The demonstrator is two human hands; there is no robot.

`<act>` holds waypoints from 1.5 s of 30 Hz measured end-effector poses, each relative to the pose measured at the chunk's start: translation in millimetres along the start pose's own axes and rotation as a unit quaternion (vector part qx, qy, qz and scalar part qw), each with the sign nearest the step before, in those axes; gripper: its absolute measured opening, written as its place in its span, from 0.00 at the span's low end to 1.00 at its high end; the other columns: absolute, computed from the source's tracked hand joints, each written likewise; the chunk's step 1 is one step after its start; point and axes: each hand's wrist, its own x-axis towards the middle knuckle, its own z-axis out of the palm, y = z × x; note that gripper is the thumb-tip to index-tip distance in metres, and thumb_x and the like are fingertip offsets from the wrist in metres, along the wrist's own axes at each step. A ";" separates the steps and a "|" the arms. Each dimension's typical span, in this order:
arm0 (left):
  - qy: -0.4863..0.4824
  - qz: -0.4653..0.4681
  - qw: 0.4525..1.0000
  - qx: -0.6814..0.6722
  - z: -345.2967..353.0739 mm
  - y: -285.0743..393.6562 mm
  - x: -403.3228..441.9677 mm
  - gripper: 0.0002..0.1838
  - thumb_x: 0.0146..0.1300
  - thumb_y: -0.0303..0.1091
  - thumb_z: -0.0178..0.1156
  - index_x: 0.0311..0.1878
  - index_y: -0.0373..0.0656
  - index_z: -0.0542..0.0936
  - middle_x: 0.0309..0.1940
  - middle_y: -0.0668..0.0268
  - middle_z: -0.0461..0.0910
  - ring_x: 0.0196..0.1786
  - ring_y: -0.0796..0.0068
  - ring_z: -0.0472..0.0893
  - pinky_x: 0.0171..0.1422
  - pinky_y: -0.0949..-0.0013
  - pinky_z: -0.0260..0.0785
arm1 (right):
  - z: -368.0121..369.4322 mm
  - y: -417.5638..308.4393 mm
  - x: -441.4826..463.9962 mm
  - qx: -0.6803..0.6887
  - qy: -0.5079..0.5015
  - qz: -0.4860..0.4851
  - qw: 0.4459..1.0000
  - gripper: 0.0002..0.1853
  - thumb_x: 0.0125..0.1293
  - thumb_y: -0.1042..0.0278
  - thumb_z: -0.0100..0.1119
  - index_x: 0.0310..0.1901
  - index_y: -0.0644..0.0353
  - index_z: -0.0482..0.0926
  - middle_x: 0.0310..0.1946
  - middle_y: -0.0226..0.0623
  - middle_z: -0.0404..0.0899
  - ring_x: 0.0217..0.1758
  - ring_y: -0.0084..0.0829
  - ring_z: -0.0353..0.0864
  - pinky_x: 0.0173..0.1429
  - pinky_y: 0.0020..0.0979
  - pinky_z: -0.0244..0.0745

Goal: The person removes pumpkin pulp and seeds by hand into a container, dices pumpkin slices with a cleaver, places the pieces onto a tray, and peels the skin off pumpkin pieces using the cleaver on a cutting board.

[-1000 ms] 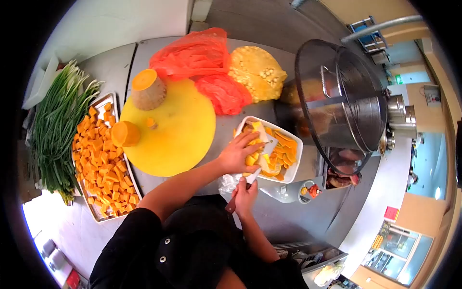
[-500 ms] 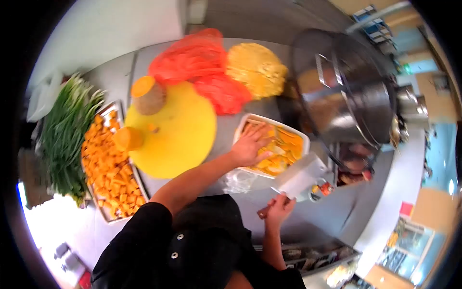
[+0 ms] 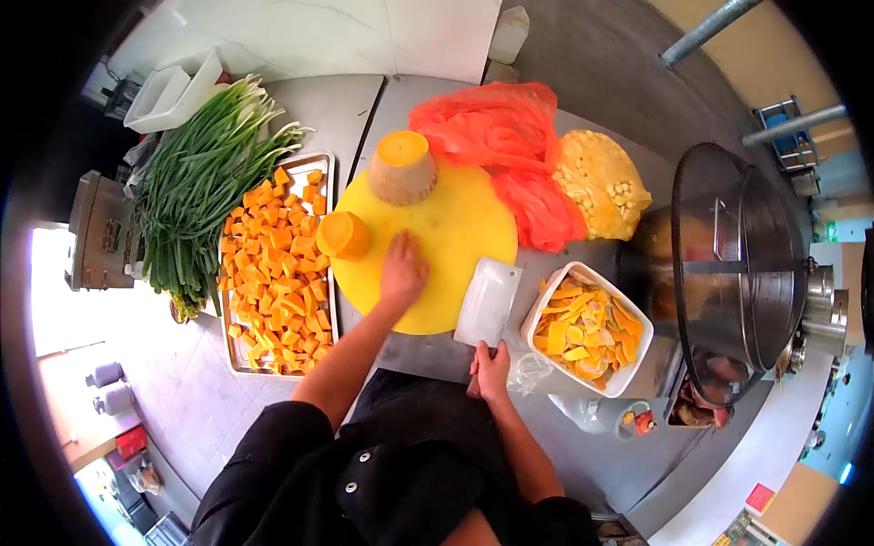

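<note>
My left hand (image 3: 403, 273) has left the peelings and come across to the board, and the cleaver has swung back beside it; the whole table (image 3: 323, 105) also sits further right in my view. I take that to mean my work has passed from clearing scraps to the squash itself.

Largest first: the round, bright yellow cutting board (image 3: 464, 227) carries both big pieces. Left of it stands the shallow silver metal tray (image 3: 330, 162), heaped with orange cubes (image 3: 278, 273). To the right is the deep white rectangular container (image 3: 641, 353), holding yellow-orange peelings (image 3: 578, 337), no hand over it now. On the board, the tan-skinned squash piece (image 3: 403, 182) stands with its orange cut face up, near the far edge; the smaller, peeled orange squash chunk (image 3: 343, 236) rests by the edge nearest the tray.

My right hand (image 3: 492, 369) is closed round the handle of the broad, silver-bladed cleaver (image 3: 487, 305), its blade between board and container, overlapping the board's rim in view. My left is partly curled, fingertips down near the chunk; whether anything is pinched beneath them, I can't tell.
</note>
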 end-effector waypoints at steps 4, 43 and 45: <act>-0.095 -0.008 0.995 0.003 -5.3 56.9 -52.2 0.43 0.67 0.50 0.62 0.81 0.43 0.60 0.81 0.45 0.53 0.82 0.41 0.54 0.81 0.37 0.50 | 33.1 15.4 11.2 -0.028 -0.029 0.005 0.999 0.10 0.75 0.68 0.60 0.38 0.61 0.69 0.19 0.31 0.72 0.15 0.22 0.71 0.19 0.29 0.65; -0.124 -0.034 0.991 -0.034 -123.2 6.0 -7.6 0.54 0.41 0.43 0.79 0.74 0.46 0.64 0.64 0.46 0.71 0.63 0.42 0.77 0.66 0.49 0.74 | 19.9 -56.4 -6.2 -0.403 -0.059 -0.208 0.889 0.12 0.71 0.66 0.59 0.43 0.65 0.68 0.25 0.57 0.79 0.34 0.65 0.80 0.37 0.57 0.72; -0.116 -0.029 0.991 -0.054 -120.0 15.1 -15.9 0.52 0.44 0.43 0.78 0.74 0.49 0.64 0.66 0.48 0.71 0.65 0.43 0.75 0.66 0.49 0.74 | 17.9 -60.7 -7.0 -0.419 -0.060 -0.209 0.882 0.12 0.71 0.66 0.58 0.43 0.65 0.67 0.24 0.57 0.78 0.33 0.65 0.79 0.37 0.58 0.70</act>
